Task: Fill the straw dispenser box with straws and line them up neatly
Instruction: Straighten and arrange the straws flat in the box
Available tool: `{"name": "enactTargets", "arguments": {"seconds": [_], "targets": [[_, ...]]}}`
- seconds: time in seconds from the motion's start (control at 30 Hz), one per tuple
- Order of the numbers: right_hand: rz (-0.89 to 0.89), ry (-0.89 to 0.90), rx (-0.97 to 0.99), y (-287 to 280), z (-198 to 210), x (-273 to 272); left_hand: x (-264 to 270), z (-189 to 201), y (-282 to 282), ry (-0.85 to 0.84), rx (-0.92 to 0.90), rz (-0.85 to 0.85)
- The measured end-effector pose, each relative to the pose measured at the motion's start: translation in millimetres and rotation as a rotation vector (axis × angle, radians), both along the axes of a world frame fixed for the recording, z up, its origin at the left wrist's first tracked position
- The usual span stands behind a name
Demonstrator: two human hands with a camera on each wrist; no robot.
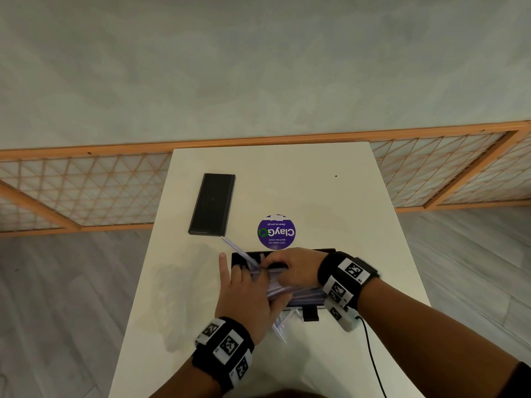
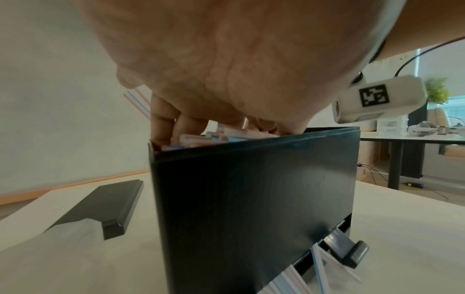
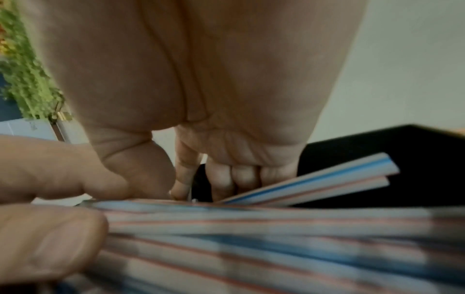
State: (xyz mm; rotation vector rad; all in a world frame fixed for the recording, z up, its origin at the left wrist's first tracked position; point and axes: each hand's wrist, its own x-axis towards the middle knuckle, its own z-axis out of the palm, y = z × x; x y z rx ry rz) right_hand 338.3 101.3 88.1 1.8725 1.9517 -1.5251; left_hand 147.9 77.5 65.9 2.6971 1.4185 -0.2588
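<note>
Pressing down on the striped straws (image 1: 290,291) heaped in the open black dispenser box (image 2: 251,191), the left hand (image 1: 244,297) lies flat with fingers straight. A few straws poke out of the slot at the box's near foot. The right hand (image 1: 293,268), just beyond, curls its fingertips (image 3: 221,183) among the upper straws. Farther along the white table (image 1: 344,196) sit a round purple sticker (image 1: 276,231) and the black lid (image 1: 212,204).

A round purple sticker (image 1: 276,232) lies on the white table (image 1: 330,196) before a wooden lattice screen (image 1: 86,191).
</note>
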Motion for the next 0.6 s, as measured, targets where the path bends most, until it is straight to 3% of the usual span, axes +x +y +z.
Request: {"name": "enactTargets", "arguments": {"seconds": [0.23, 0.47, 0.6], "targets": [[0.064, -0.154, -0.052, 12.5, 2.0, -19.9, 17.5, -17.8, 25.4, -0.011, -0.301, 0.208], [0.000, 0.008, -0.036, 16.2, 9.2, -23.7, 7.5, -7.3, 37.8, -0.291, -0.505, 0.250], [0.001, 0.081, -0.029, 15.1, 19.6, -20.9, 0.6, -4.5, 37.4, -0.458, -0.493, 0.210]]}}
